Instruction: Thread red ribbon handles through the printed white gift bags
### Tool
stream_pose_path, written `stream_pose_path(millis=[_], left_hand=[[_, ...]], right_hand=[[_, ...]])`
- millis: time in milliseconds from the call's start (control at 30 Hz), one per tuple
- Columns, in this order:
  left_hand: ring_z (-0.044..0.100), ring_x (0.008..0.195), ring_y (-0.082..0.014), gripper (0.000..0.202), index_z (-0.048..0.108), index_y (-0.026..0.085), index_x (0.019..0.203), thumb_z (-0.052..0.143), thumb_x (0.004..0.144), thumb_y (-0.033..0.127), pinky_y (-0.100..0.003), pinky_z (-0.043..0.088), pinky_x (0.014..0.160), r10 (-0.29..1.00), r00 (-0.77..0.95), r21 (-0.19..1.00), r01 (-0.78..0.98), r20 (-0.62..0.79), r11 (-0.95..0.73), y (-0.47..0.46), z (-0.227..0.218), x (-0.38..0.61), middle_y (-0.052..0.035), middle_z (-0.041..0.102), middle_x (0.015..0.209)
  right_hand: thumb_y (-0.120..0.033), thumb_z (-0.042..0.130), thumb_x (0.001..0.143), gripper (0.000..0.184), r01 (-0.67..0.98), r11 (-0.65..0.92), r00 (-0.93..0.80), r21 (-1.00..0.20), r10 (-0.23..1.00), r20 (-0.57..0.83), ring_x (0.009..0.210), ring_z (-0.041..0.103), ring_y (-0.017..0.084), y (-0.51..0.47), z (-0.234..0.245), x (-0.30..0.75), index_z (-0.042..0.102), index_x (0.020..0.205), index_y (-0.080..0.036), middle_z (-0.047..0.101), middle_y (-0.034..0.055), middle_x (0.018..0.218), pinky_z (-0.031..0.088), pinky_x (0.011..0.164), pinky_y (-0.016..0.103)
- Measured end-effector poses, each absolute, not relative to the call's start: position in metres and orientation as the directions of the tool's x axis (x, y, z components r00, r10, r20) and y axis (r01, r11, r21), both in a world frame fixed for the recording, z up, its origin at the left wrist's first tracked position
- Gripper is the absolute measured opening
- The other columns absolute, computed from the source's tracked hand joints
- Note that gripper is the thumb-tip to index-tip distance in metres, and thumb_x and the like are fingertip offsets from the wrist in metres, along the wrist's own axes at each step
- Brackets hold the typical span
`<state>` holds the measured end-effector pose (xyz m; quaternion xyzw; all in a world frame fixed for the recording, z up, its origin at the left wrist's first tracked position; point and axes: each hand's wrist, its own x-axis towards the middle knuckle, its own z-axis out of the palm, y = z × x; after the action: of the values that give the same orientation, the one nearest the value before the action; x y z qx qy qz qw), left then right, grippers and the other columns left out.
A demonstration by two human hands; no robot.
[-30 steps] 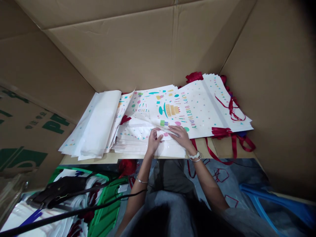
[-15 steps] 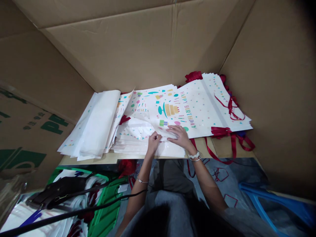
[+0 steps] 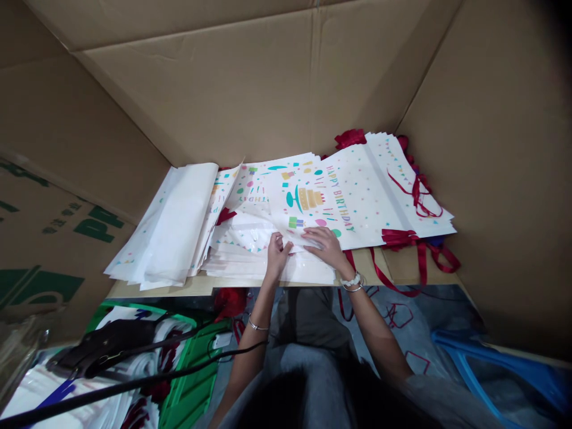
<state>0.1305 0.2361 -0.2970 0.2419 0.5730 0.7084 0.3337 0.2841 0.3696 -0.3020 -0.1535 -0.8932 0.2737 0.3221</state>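
Note:
My left hand [image 3: 276, 257] pinches the near edge of a flattened white birthday gift bag [image 3: 313, 199] printed with a cake and coloured shapes. My right hand [image 3: 326, 245] lies on the same edge just to the right, fingers pressed flat on the paper. The bag sits on top of a spread of like bags with red ribbon handles [image 3: 417, 193] at the right. A stack of plain white folded bags [image 3: 170, 223] lies to the left.
Everything rests on a narrow board [image 3: 402, 268] enclosed by tall cardboard walls [image 3: 250, 83]. Below the board's near edge are a green crate [image 3: 187, 369], a black strap [image 3: 134, 381] and a blue plastic item [image 3: 491, 363]. My lap is in the foreground.
My left hand's fingers have shifted slightly up along the bag's edge. My right hand has barely moved. The stacks are as before.

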Motion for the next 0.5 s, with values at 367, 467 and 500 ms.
stream_pose_path(millis=[367,467,500], left_hand=[[0.064,0.077,-0.0157,0.036,0.060,0.019,0.099,0.075,0.071,0.035,-0.022,0.055,0.058,0.702,-0.706,0.988,-0.155,-0.095,-0.022,0.2359,-0.2980,0.1340,-0.0043,0.071,0.095],[0.062,0.071,-0.0150,0.030,0.068,0.017,0.096,0.070,0.070,0.031,-0.023,0.053,0.059,0.722,-0.688,0.991,-0.133,-0.076,-0.023,0.2326,-0.2963,0.1311,-0.0037,0.071,0.089],[0.061,0.068,-0.0150,0.027,0.069,0.017,0.093,0.069,0.070,0.031,-0.024,0.052,0.059,0.739,-0.669,0.990,-0.141,-0.074,-0.028,0.2315,-0.2950,0.1297,-0.0035,0.071,0.084]], right_hand=[[-0.044,0.073,0.098,0.033,0.089,0.810,-0.752,-0.580,0.436,0.494,0.126,0.061,0.027,0.3699,-0.3012,0.2843,0.075,0.128,-0.031,0.070,0.0027,0.138,0.046,0.107,0.047],[-0.047,0.077,0.093,0.040,0.101,0.820,-0.768,-0.563,0.424,0.480,0.128,0.060,0.029,0.3702,-0.3012,0.2852,0.074,0.130,-0.031,0.069,0.0039,0.140,0.047,0.107,0.048],[-0.048,0.079,0.092,0.042,0.102,0.822,-0.770,-0.560,0.422,0.478,0.129,0.060,0.029,0.3703,-0.3014,0.2853,0.073,0.131,-0.031,0.069,0.0042,0.140,0.046,0.108,0.048]])
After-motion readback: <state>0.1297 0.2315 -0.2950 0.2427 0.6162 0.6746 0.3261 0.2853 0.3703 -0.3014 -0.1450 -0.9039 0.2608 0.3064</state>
